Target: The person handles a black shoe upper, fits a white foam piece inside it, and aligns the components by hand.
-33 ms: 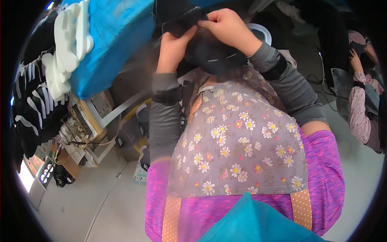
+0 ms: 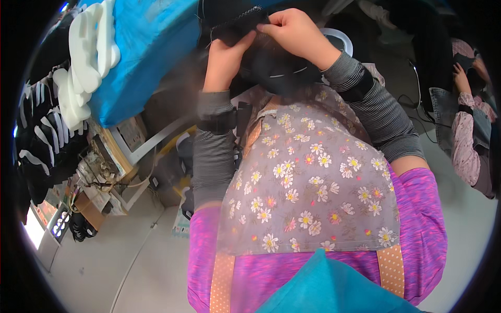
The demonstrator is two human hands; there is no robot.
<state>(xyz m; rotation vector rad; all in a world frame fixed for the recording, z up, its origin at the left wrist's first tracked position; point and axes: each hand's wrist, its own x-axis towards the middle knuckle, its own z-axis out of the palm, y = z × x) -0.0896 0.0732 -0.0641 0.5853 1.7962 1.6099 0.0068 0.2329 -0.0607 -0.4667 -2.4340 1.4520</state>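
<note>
A piece of black fabric [image 2: 229, 32], with a line of pale stitching along it, is stretched between my two hands near the top of the view. My left hand [image 2: 224, 61] is closed on its near edge, the thumb pointing right and the fingers mostly hidden under the fabric. From the right, my right hand [image 2: 302, 37] pinches the same fabric between thumb and forefinger. The two thumbs are close but apart. More dark cloth [image 2: 276, 70] hangs below the hands, over my flowered apron [image 2: 308, 177].
At the left, white curved shapes [image 2: 86, 52] lie against a blue cover [image 2: 151, 57], with dark pieces with white strips [image 2: 47, 130] farther out. A white ring-shaped edge [image 2: 342, 41] shows behind my right wrist. Another person's arm [image 2: 464, 135] works at the far right. A cable [image 2: 133, 266] crosses the floor.
</note>
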